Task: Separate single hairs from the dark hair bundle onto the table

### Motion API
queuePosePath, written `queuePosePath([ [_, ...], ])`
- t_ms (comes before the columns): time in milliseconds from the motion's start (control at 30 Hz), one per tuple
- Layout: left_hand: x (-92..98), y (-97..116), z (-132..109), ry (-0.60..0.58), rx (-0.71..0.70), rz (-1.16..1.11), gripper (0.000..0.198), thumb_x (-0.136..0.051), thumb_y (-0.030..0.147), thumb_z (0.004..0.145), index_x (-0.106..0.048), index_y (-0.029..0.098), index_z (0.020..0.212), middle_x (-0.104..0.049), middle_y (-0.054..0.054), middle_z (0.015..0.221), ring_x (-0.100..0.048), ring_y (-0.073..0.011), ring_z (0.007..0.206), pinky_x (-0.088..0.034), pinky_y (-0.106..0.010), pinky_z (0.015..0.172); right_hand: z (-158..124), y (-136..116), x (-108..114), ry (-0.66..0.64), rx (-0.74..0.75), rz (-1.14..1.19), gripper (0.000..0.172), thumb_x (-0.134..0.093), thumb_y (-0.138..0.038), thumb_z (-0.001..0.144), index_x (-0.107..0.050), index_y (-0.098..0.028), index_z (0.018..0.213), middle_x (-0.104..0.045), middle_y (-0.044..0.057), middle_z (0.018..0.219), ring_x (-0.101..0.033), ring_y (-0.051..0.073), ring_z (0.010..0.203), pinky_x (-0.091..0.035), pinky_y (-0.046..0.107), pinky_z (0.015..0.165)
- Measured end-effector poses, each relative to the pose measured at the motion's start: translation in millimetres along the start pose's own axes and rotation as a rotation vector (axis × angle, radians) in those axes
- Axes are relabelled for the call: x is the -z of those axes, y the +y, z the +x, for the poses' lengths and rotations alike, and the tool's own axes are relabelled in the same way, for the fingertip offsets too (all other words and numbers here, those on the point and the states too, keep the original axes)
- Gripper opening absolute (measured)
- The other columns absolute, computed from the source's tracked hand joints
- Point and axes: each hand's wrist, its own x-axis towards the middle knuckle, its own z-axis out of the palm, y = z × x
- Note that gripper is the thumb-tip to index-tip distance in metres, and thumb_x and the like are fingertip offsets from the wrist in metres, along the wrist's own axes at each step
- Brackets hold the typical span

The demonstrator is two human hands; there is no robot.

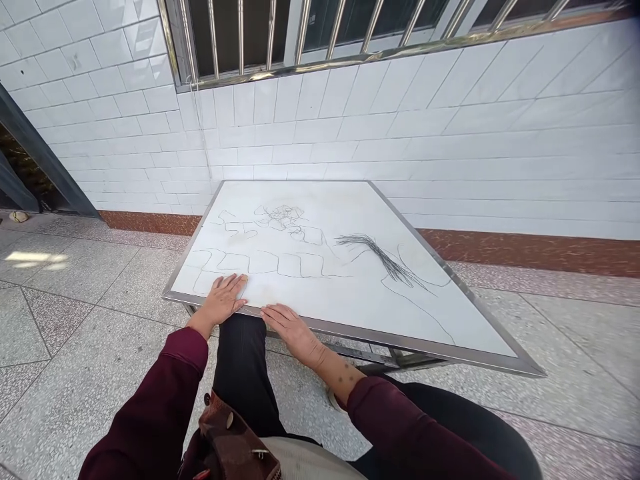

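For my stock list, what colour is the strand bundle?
The strand bundle looks black, seen in the head view.

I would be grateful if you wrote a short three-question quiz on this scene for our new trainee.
1. Multiple choice: as pictured, where does the dense bundle of dark strands lie relative to the loose tangle? A) to its left; B) to its right; C) on top of it.
2. True or false: the right hand is lifting the dense bundle.
3. Open: what stands in front of the window?

Key: 1. B. 2. False; it rests at the near edge of the table. 3. Metal bars.
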Motion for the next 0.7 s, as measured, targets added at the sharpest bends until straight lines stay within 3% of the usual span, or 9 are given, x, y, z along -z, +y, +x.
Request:
queuePosePath([
  [133, -0.3, -0.8, 0.0, 0.000, 0.003, 0.003, 0.065, -0.030, 0.052, 0.097, -0.017, 0.021, 0.153, -0.037, -0.009, 0.153, -0.028, -0.0273, 0.142, -0.019, -0.046, 0.113, -2.6, -6.0, -0.5, -0.003, -0.037, 0.002, 0.050, -0.037, -0.003, 0.094, -0.044, -0.017, 0.141, -0.058, 0.011, 0.134, -0.047, 0.023, 0.128, -0.044, 0.050, 0.107],
  [367, 2.6, -5.8, -0.6, -0.023, 0.009, 0.005, 0.063, -0.028, 0.052, 0.098, -0.016, 0.023, 0.153, -0.037, -0.008, 0.153, -0.026, -0.0278, 0.142, -0.019, -0.048, 0.113, -23.4, -30.1, 11.7, 0.032, -0.239, 0.057, 0.044, -0.041, -0.012, 0.096, -0.048, -0.020, 0.138, -0.061, 0.010, 0.129, -0.052, 0.021, 0.123, -0.049, 0.043, 0.104],
  [533, 5.3, -8.3, -0.4, -0.013, 0.045, 0.009, 0.063, -0.030, 0.050, 0.098, -0.016, 0.024, 0.153, -0.035, -0.008, 0.154, -0.024, -0.0283, 0.144, -0.017, -0.051, 0.113, -67.0, -28.8, 25.7, 0.059, -0.309, 0.094, 0.037, -0.040, -0.013, 0.096, -0.059, -0.023, 0.126, -0.064, 0.009, 0.121, -0.058, 0.022, 0.116, -0.052, 0.043, 0.097],
  [700, 11.0, -8.2, 1.0, 0.015, 0.072, -0.027, 0.058, -0.030, 0.045, 0.099, -0.021, 0.023, 0.152, -0.039, -0.007, 0.152, -0.024, -0.0274, 0.143, -0.019, -0.050, 0.114, -133.9, -18.1, 25.4, 0.076, -0.434, 0.081, 0.032, -0.039, -0.022, 0.097, -0.066, -0.022, 0.114, -0.070, 0.009, 0.104, -0.067, 0.022, 0.098, -0.057, 0.040, 0.086],
])
